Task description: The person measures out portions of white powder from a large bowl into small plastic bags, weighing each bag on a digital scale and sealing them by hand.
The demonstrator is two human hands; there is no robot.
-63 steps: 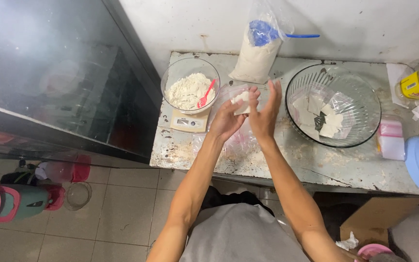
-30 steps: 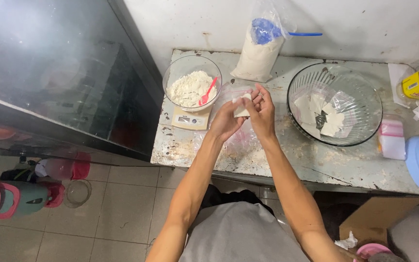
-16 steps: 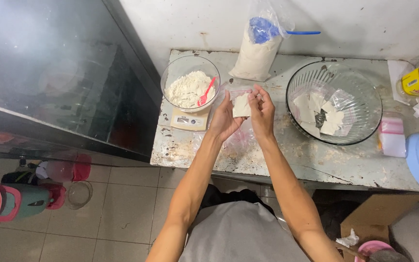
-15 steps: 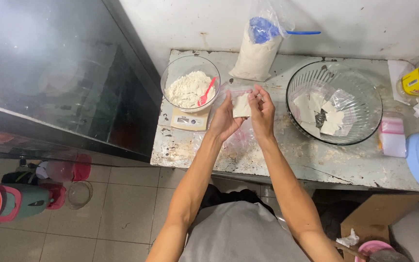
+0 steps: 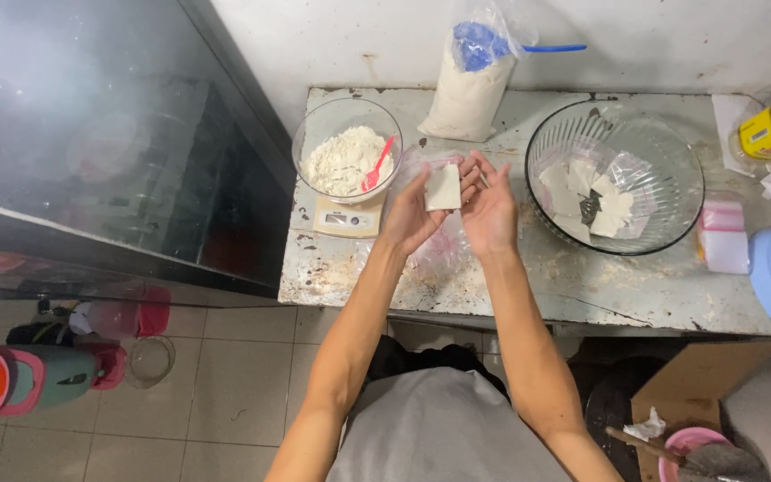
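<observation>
Head view, looking down over your forearms at a worn metal table point(image 5: 582, 295). Your left hand point(image 5: 414, 219) and right hand point(image 5: 491, 212) are raised side by side above the table's near half, palms turned toward each other. The small white packet point(image 5: 443, 188) stands between them, pinched at your left fingertips; your right fingers point(image 5: 479, 171) curl in just beside its right edge, and whether they press it cannot be told. The packet's long axis runs away from you, roughly in line with your forearms, so its flat face is toward the camera. Your left hand is the nearer to it, carrying it; your right is half closed around nothing that can be seen. Beyond and to the left of your left hand sits a glass bowl of flour point(image 5: 347, 156) with a red spoon point(image 5: 378, 165) on a small scale point(image 5: 346, 218). To the right of your right hand, well apart, lies a large glass bowl point(image 5: 615, 174) holding similar flat white packets. Straight ahead of both hands a flour bag point(image 5: 469, 85) leans against the wall. Beneath your hands lies a crumpled clear plastic bag point(image 5: 439, 254).
</observation>
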